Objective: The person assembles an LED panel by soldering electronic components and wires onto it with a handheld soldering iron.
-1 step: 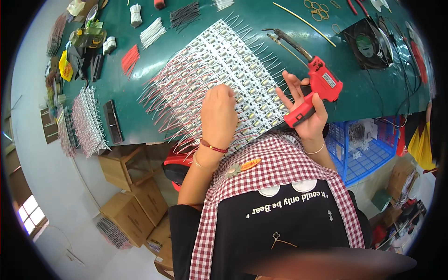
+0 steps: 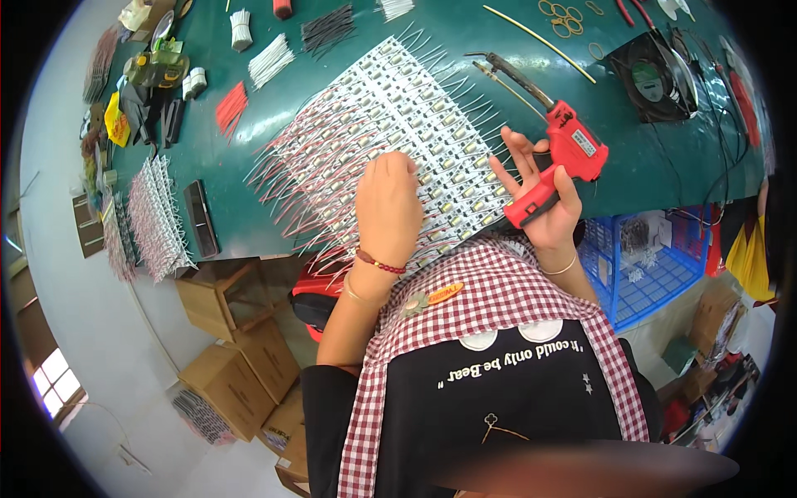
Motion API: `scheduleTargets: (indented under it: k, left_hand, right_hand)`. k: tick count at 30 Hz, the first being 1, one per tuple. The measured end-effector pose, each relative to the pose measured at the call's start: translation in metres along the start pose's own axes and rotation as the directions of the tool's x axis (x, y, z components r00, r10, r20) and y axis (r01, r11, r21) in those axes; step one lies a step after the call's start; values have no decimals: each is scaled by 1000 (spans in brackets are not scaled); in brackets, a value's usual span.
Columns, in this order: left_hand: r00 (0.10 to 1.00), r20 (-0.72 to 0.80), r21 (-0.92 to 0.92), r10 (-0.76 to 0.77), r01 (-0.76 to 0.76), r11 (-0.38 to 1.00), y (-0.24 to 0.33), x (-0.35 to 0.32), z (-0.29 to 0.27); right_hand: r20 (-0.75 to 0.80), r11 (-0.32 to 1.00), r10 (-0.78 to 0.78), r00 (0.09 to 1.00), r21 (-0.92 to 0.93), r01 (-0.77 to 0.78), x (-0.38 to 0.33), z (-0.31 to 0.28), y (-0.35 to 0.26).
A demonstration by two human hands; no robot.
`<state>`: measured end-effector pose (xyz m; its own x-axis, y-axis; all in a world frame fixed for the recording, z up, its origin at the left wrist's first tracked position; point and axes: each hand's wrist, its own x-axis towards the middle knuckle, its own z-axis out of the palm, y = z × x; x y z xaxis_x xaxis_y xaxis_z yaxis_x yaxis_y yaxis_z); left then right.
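A panel of small white circuit boards (image 2: 407, 104) lies on the table in front of me, with red wires fanning off its left side and white wires off its right. My left hand (image 2: 388, 203) is closed over the panel's near middle, knuckles up. Its fingertips are hidden, so what they pinch, if anything, does not show. In my right hand (image 2: 544, 195) is a red soldering gun (image 2: 577, 141), its handle resting across the palm with some fingers stretched out. The gun's dark tip points away and to the left, above the panel's right edge.
Bundles of red tubes (image 2: 232, 109), white tubes (image 2: 271, 61) and black tubes (image 2: 328, 27) lie beyond the panel. A black fan (image 2: 652, 79) stands at the far right, near loose cables. A phone (image 2: 201, 217) rests at left. Below the table's right edge stands a blue crate (image 2: 610, 270).
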<state>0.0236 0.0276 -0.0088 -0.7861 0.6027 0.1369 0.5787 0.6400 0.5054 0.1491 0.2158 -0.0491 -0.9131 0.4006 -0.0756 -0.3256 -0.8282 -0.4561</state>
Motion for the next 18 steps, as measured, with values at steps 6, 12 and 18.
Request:
scheduleTargets:
  k: [6, 12, 18]
  left_hand:
    - [993, -1, 115, 118, -117, 986, 31, 25, 3]
    - [975, 152, 57, 163, -173, 983, 28, 38, 27]
    - [962, 186, 137, 201, -228, 964, 29, 40, 27]
  right_hand:
    - [-4, 1000, 1, 1000, 8, -1, 3, 1, -2]
    - [-25, 999, -3, 1000, 51, 4, -3, 7, 0]
    - [-53, 994, 44, 998, 105, -38, -3, 6, 4]
